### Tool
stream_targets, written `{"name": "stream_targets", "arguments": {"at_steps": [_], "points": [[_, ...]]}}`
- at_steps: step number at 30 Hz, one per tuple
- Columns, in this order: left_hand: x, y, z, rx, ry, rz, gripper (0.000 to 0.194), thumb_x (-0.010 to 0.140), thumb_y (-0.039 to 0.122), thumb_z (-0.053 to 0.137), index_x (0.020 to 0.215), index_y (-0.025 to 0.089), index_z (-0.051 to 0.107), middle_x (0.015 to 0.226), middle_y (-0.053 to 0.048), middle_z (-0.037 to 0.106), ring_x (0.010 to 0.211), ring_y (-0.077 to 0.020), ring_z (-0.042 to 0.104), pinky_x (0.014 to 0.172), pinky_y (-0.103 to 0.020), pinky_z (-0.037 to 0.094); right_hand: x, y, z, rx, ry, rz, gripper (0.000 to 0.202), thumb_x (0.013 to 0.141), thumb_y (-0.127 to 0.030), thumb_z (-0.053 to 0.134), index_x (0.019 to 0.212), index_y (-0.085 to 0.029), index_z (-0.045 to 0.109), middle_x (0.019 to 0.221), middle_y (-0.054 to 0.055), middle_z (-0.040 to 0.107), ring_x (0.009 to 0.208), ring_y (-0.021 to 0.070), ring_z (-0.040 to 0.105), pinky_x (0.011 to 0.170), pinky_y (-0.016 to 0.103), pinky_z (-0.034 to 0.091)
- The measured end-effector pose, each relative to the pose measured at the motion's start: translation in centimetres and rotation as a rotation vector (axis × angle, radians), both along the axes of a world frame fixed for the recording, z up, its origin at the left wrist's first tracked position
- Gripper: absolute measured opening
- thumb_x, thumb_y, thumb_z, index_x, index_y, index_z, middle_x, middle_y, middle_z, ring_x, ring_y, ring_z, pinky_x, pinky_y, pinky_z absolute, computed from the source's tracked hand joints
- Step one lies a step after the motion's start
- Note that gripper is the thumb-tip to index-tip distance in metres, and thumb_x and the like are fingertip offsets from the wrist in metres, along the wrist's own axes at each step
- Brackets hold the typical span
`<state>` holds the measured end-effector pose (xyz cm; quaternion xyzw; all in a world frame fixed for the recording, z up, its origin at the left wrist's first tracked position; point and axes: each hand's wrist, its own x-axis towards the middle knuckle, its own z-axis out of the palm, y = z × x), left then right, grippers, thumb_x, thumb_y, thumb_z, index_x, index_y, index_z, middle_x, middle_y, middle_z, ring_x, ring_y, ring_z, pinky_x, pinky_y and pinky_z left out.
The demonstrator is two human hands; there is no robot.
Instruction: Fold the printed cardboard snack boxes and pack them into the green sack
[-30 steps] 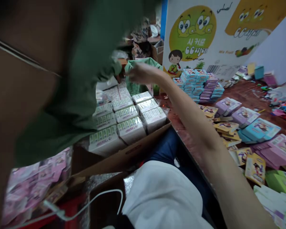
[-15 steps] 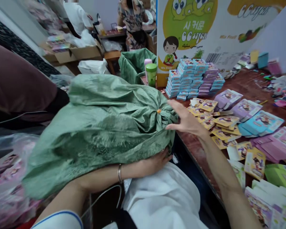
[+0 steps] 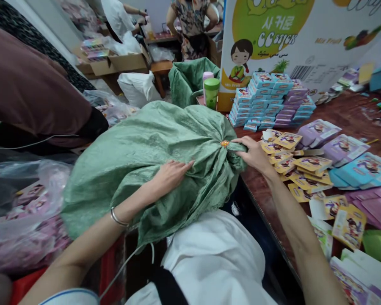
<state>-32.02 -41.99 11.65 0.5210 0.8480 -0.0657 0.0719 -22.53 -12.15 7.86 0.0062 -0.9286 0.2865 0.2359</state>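
While our left hand (image 3: 173,176) lies spread and fairly flat on top of the green sack (image 3: 139,148), our right hand (image 3: 253,156) closes round its gathered neck, right of the centre of the frame. The green sack fills the middle, bulging toward the left, its neck bound with an orange tie (image 3: 224,144) just beside our right fingertips. We wear a bracelet (image 3: 117,217) on the left wrist, and the sack's lower edge meets our white shirt (image 3: 214,250) at the bottom centre. To the right we see a dark red table (image 3: 263,201) with scattered yellow boxes (image 3: 313,164), larger purple boxes (image 3: 344,146) and a blue box (image 3: 366,169); behind them stand small stacked boxes (image 3: 268,101), in front of a big printed carton (image 3: 305,46) at the upper right. A green cup (image 3: 211,95) stands left of that stack, near an open green bag (image 3: 186,87) at the upper centre. At the lower left we have clear plastic (image 3: 47,173) round pink packets (image 3: 28,237). Toward the top of the frame, a person in a patterned top (image 3: 190,19) and a person in white (image 3: 116,21) are beyond a white bag (image 3: 138,89).
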Motion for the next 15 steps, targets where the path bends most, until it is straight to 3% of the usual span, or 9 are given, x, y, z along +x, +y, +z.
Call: {"name": "stream_targets", "arguments": {"at_steps": [2,4,8,11,15], "points": [[-1.6,0.2,1.1,0.041,-0.004,0.064,0.042,0.089,0.016,0.042,0.128,0.02,0.058,0.106,-0.008,0.071,0.096,-0.0229,0.067,0.08,-0.032,0.05,0.9,0.4,0.6,-0.004,0.164,0.012,0.027,0.075,-0.01,0.057,0.098,-0.022,0.067,0.096,0.006,0.066,0.095,0.0224,0.062,0.087,0.039,0.048],[-3.2,0.0,3.2,0.152,0.073,0.185,0.04,0.09,0.017,0.039,0.124,0.022,0.06,0.112,-0.007,0.07,0.097,-0.0237,0.067,0.079,-0.033,0.05,1.9,0.2,0.7,0.074,0.316,-0.009,0.022,0.075,-0.008,0.057,0.088,-0.023,0.065,0.088,0.004,0.064,0.09,0.021,0.061,0.087,0.04,0.048],[-6.0,0.3,6.7,0.231,0.285,0.32,0.04,0.092,0.018,0.033,0.118,0.016,0.063,0.105,-0.011,0.068,0.102,-0.03,0.063,0.089,-0.047,0.047,3.1,-1.2,-0.5,0.315,0.476,0.013,0.022,0.076,-0.003,0.054,0.079,-0.024,0.06,0.081,0.002,0.06,0.085,0.0181,0.058,0.09,0.039,0.047],[-6.2,2.1,6.9,0.274,0.305,0.175,0.043,0.082,0.011,0.042,0.12,0.014,0.063,0.121,-0.014,0.063,0.123,-0.0333,0.051,0.107,-0.055,0.033,3.3,-2.2,-1.4,0.422,0.51,0.001,0.028,0.076,0.001,0.05,0.082,-0.024,0.059,0.082,0.002,0.06,0.086,0.0168,0.057,0.09,0.037,0.047],[-3.4,5.9,4.9,0.408,0.101,-0.249,0.06,0.079,0.01,0.043,0.139,0.018,0.047,0.144,-0.008,0.049,0.138,-0.0256,0.037,0.12,-0.052,0.012,3.6,-2.4,-1.8,0.413,0.513,-0.055,0.027,0.075,0.0,0.05,0.083,-0.025,0.058,0.083,0.001,0.058,0.086,0.0168,0.057,0.089,0.038,0.049]]}}
